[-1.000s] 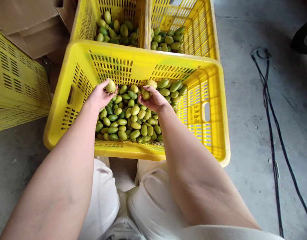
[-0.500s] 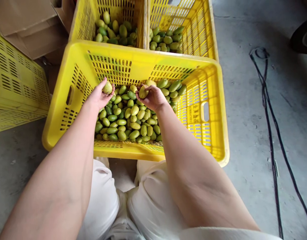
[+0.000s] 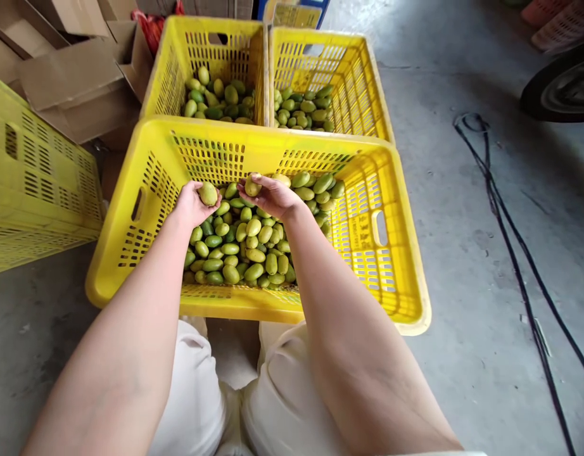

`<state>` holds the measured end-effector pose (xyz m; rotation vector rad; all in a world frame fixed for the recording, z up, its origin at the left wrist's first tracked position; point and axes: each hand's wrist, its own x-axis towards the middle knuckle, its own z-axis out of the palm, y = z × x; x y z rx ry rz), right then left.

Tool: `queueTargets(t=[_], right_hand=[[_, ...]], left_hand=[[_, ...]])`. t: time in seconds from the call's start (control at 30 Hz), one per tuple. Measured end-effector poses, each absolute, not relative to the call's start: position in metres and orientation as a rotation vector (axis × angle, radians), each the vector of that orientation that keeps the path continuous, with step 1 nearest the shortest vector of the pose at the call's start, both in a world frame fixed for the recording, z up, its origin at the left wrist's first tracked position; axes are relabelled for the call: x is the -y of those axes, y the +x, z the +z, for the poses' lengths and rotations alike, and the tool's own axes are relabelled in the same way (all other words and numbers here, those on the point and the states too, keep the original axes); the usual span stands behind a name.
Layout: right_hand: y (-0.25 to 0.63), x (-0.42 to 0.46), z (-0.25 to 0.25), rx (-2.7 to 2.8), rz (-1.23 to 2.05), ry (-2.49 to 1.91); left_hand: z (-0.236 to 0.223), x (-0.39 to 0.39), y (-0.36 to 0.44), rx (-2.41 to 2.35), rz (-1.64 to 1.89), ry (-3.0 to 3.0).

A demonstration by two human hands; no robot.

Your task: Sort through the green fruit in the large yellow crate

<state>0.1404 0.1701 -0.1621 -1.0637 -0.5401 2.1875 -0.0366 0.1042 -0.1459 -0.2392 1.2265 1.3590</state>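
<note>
A yellow plastic crate (image 3: 268, 310) stands before my knees, with a heap of small oval green and yellow-green fruits (image 3: 244, 247) in it. Over the left part of the heap, my left hand (image 3: 193, 201) holds a yellow-green fruit (image 3: 208, 194), its fingers curled round it. My right hand (image 3: 275, 195) has another yellowish fruit (image 3: 252, 185) between thumb and fingers, above the middle of the heap. The two hands are close together but apart. The fruits right under my hands are hidden.
Behind the crate stand a left rear crate (image 3: 159, 69) and a right rear crate (image 3: 358, 88), both holding similar fruits. More yellow crates (image 3: 45, 183) and cardboard boxes (image 3: 73, 82) are at the left. A black cable (image 3: 505, 228) lies on the floor near a wheel (image 3: 562, 88).
My right hand has moved left with its fruit, nearer to my left hand. Both hands still hold a fruit. The view has tilted up, showing more of the rear crates.
</note>
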Motion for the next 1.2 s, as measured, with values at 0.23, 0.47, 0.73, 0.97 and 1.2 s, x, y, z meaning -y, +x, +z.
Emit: queueTargets(t=[0.23, 0.47, 0.73, 0.97, 1.2], right_hand=[[0.145, -0.173, -0.155, 0.532, 2.17, -1.044], [0.141, -0.176, -0.159, 0.546, 2.157, -1.071], [0.135, -0.168, -0.176, 0.403, 2.131, -1.368], [0.139, -0.166, -0.17, 0.467, 2.136, -1.256], [0.136, -0.169, -0.16, 0.35, 2.167, -1.045]], left_hand=[[-0.135, -0.108, -0.038, -1.223, 1.369, -0.28], [-0.124, -0.119, -0.042, -1.189, 1.388, -0.245], [-0.135, -0.108, -0.047, -1.311, 1.314, -0.391], [-0.139, -0.099, -0.058, -1.319, 1.268, -0.315], [-0.137, -0.099, -0.052, -1.261, 1.258, -0.167]])
